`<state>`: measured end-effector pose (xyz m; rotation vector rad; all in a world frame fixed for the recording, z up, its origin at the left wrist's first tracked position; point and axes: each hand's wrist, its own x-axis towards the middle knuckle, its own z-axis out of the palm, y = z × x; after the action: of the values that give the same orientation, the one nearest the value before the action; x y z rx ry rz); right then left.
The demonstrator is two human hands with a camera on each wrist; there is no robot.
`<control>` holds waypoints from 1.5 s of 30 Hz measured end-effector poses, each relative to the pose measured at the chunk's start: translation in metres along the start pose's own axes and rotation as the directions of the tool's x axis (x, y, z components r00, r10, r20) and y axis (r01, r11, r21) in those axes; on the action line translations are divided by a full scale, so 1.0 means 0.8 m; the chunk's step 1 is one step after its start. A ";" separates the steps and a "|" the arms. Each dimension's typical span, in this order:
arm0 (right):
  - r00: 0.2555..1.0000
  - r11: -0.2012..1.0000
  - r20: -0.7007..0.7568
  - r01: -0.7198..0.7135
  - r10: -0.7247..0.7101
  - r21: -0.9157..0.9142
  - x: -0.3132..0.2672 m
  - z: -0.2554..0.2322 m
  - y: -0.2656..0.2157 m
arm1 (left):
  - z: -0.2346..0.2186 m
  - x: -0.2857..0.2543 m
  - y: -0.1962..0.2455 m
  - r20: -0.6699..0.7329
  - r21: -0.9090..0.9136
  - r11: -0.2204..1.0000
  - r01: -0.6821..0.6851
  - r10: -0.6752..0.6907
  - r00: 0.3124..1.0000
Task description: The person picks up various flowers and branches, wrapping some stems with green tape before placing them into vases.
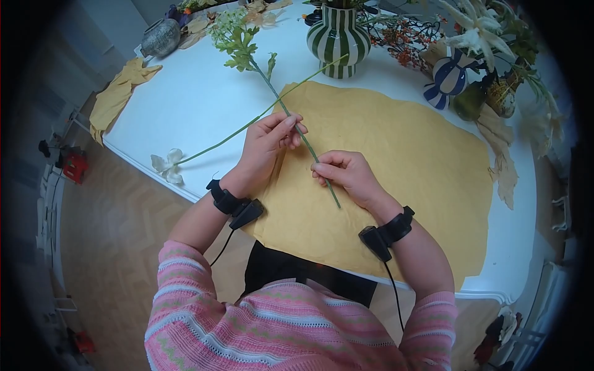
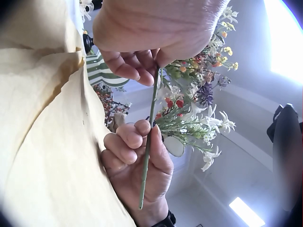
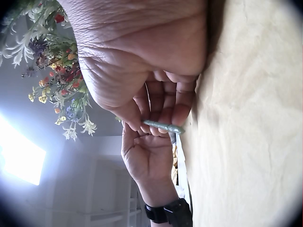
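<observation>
My left hand [image 1: 270, 143] pinches the dark green stem [image 1: 266, 79] of a flower with a pale green-white cluster head [image 1: 228, 31] and leaves. Lower on the same stem, my right hand [image 1: 348, 174] grips it between thumb and fingers. The cut stem end [image 2: 141, 206] sticks out past the right fingers. A white flower [image 1: 167, 166] with a long thin green stem [image 1: 216, 144] crosses the held stem just beyond the left fingers. Yellow-tan wrapping paper [image 1: 396, 185] spreads beneath both hands.
A green-and-white striped vase [image 1: 338, 40] stands at the back of the white table [image 1: 185, 80]. Red berry sprigs [image 1: 405, 43], a blue-striped vase [image 1: 448, 80] and dried leaves [image 1: 500, 148] are at the right. A grey pot [image 1: 161, 38] sits back left, near crumpled tan cloth [image 1: 120, 93].
</observation>
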<state>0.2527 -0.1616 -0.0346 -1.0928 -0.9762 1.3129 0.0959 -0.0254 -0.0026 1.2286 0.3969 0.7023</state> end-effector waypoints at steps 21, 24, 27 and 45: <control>0.999 0.999 -0.039 0.012 -0.010 0.050 0.000 0.000 0.002 | 0.008 0.004 0.005 0.021 0.050 0.995 0.083 -0.084 0.996; 0.998 0.997 -0.058 0.011 -0.007 0.078 0.001 -0.001 0.003 | 0.008 0.007 0.004 0.010 0.052 0.993 0.111 -0.111 0.994; 0.997 0.996 -0.071 0.011 -0.004 0.093 0.001 -0.002 0.004 | 0.008 0.010 0.003 0.011 0.061 0.990 0.124 -0.125 0.992; 0.991 0.983 -0.137 0.030 -0.005 0.181 0.003 -0.005 0.005 | -0.001 0.030 0.000 -0.131 0.185 0.982 0.037 -0.013 0.991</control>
<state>0.2560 -0.1593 -0.0394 -1.0158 -0.7471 1.2701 0.1130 -0.0084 -0.0007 1.3562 0.5959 0.7380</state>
